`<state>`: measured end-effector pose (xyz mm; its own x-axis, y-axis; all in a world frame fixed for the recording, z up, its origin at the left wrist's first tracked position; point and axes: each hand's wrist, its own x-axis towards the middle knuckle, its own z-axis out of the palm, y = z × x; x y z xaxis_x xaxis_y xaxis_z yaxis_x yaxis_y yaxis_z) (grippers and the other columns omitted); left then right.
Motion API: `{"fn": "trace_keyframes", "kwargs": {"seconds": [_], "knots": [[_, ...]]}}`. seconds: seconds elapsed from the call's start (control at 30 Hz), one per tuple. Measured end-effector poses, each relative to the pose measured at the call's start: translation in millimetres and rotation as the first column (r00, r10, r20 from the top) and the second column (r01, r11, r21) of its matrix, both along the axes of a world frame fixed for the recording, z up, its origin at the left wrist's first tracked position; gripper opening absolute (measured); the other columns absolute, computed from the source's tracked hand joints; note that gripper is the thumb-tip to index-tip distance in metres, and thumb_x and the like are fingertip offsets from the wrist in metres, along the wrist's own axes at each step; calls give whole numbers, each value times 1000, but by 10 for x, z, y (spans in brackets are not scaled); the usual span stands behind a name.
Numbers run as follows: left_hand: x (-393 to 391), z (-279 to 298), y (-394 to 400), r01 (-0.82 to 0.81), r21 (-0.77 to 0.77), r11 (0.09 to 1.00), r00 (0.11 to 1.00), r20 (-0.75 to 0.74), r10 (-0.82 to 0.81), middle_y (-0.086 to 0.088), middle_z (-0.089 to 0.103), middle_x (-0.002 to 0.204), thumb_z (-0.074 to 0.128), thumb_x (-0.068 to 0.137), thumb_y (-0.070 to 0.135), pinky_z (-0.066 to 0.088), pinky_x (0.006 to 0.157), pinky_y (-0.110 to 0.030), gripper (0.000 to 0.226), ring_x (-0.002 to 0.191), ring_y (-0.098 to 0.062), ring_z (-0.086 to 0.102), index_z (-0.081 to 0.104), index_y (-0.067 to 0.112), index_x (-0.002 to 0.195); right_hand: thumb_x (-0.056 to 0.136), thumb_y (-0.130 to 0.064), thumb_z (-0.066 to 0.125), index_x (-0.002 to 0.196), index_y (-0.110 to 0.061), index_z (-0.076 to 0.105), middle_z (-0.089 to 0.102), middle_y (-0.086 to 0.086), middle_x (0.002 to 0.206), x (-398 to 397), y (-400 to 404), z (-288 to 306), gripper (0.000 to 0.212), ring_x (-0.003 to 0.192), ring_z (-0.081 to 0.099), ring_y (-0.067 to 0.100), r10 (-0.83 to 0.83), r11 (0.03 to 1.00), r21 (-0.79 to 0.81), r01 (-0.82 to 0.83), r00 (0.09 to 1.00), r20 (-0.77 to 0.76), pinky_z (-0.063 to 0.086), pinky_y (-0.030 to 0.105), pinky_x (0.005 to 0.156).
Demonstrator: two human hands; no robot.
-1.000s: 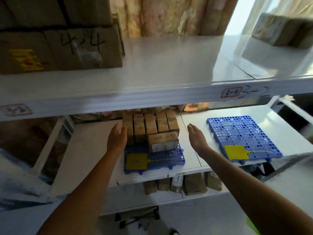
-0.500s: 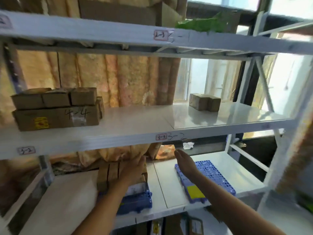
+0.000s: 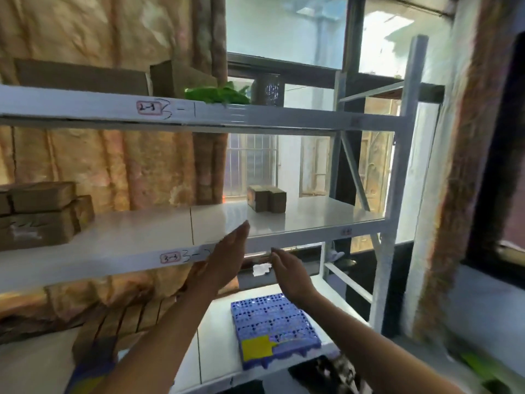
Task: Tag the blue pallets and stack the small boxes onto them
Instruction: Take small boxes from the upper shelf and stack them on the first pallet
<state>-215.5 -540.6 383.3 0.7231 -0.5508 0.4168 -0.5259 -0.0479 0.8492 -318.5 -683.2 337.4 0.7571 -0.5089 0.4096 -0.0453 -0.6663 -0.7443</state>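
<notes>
Both hands raised w/ fingers straight, empty: left hand point(image 3: 227, 260) at mid shelf point(image 3: 298, 223) edge, right hand point(image 3: 289, 273) just below it. Two small boxes point(image 3: 266, 198) sit farther back on that shelf, beyond fingertips. Blue pallet point(image 3: 272, 317) w/ yellow tag point(image 3: 257, 348) lies on the shelf below, under right forearm.
</notes>
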Motion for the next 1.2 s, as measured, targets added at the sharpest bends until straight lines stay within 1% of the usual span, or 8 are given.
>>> {"fn": "trace_keyframes", "kwargs": {"seconds": [0.1, 0.23, 0.47, 0.6, 0.7, 0.8, 1.0, 1.2], "knots": [[254, 140, -332, -42, 16, 999, 994, -105, 43, 7, 46, 155, 27, 77, 87, 21, 122, -35, 95, 144, -16, 40, 50, 28, 148, 109, -38, 43, 143, -13, 60, 66, 8, 138, 153, -310, 241, 45, 128, 61, 23, -90, 993, -68, 96, 992, 88, 40, 25, 102], [839, 185, -870, -62, -22, 998, 984, -169, 57, -2, 44, 158, 33, 101, 59, 21, 118, -30, 66, 146, -18, 39, 47, 17, 150, 108, -42, 43, 148, -16, 53, 57, 3, 149, 616, -844, 543, 48, 137, 53, 21, -127, 989, -42, 139, 970, 207, 33, 25, 106], [1956, 162, -1882, -142, -80, 987, 961, -251, 118, 2, 24, 167, 32, 107, 50, 15, 112, -23, 62, 152, -18, 25, 23, 22, 161, 105, -60, 30, 162, -14, 20, 29, 12, 167, 1847, -2024, 754, 74, 150, 34, 34, -170, 929, 339, 147, 985, 38, 25, 45, 120], [2449, 241, -2324, -197, -107, 974, 933, -327, 153, 2, 28, 165, 30, 106, 53, 18, 105, -22, 64, 151, -20, 28, 22, 21, 161, 102, -67, 25, 159, -16, 31, 36, 12, 163, 2418, -2401, 759, 77, 148, 36, 36, -151, 860, 493, 129, 988, 6, 24, 51, 122], [2640, 263, -2617, -273, -180, 945, 913, -359, 195, -5, 33, 163, 36, 107, 46, 25, 109, -26, 58, 147, -28, 34, 31, 16, 157, 100, -67, 21, 145, -19, 51, 57, 13, 145, 2718, -2482, 777, 72, 131, 53, 36, -104, 918, 376, 125, 992, -76, 32, 55, 116], [2694, 243, -2745, -341, -45, 939, 898, -309, 312, -16, 56, 144, 34, 107, 46, 36, 100, -34, 51, 130, -36, 52, 57, 13, 139, 98, -64, 19, 131, -19, 63, 67, 11, 129, 2822, -2473, 731, 71, 115, 63, 33, -62, 968, 238, 86, 992, -107, 41, 54, 109], [2468, 304, -2561, -309, -49, 950, 909, -310, 280, -9, 66, 124, 43, 101, 45, 48, 90, -35, 44, 109, -28, 61, 60, 18, 131, 105, -46, 34, 122, -17, 63, 67, 11, 122, 2738, -2425, 747, 44, 101, 62, 27, -30, 982, 185, 27, 999, 17, 45, 37, 89], [1842, 413, -2070, -331, -140, 933, 908, -316, 275, 3, 71, 117, 58, 91, 51, 52, 98, -37, 30, 107, -21, 65, 65, 30, 111, 104, -41, 45, 120, -20, 64, 70, 10, 117, 2258, -2013, 758, 32, 100, 67, 27, 67, 940, 320, -122, 982, 178, 57, 47, 91]]}}
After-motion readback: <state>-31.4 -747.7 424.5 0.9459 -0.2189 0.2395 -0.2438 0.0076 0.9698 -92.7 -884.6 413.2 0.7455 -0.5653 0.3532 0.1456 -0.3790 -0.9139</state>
